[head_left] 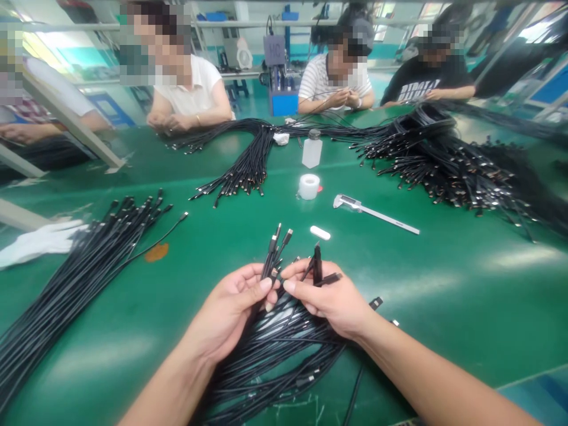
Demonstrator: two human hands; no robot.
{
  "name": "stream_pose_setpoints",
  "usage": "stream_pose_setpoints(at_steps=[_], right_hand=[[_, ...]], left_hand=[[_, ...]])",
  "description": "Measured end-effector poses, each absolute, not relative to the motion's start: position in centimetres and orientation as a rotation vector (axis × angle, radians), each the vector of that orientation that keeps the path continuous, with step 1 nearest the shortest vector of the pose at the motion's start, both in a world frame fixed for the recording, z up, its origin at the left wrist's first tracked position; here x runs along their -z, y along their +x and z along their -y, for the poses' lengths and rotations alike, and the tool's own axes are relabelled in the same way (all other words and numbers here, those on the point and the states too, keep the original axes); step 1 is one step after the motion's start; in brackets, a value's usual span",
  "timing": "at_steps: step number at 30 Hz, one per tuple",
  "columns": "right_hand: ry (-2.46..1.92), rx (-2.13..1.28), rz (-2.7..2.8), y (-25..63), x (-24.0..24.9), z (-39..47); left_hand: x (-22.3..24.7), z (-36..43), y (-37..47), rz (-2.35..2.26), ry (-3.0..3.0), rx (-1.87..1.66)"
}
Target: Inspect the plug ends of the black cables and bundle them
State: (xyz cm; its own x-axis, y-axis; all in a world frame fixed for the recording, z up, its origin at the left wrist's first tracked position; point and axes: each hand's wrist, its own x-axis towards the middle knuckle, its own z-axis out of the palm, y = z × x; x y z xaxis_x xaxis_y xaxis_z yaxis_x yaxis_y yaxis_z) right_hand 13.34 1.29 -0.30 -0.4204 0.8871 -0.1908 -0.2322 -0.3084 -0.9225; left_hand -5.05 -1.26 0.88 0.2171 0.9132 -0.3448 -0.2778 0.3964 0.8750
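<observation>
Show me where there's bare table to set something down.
Bare green table lies between the caliper and right forearm, with a smaller patch between the left cable bundle and left forearm. Crowded: the cables beneath both hands and the far-right cable heap.

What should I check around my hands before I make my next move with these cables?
1. Left hand gripping a few cable ends: ok.
2. Right hand holding the black pointed tool: ok.
3. Tool tip pointing away from the left hand's fingers: ok, it points forward.
4. Cables beneath the hands lying straight and parallel: not ok, some curve and cross.
5. Caliper out of the hands' way: ok, it lies farther forward.
6. Connectors free of damage: cannot tell, too small.
</observation>
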Motion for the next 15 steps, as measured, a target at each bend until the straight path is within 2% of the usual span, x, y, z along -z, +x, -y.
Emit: stream_pose_setpoints(at_steps=[15], right_hand=[[-0.980,-1.794,1.276,13.5,0.6,-1.1]], left_hand=[[-0.9,2.1,-3.4,-1.158,0.816,-1.015]])
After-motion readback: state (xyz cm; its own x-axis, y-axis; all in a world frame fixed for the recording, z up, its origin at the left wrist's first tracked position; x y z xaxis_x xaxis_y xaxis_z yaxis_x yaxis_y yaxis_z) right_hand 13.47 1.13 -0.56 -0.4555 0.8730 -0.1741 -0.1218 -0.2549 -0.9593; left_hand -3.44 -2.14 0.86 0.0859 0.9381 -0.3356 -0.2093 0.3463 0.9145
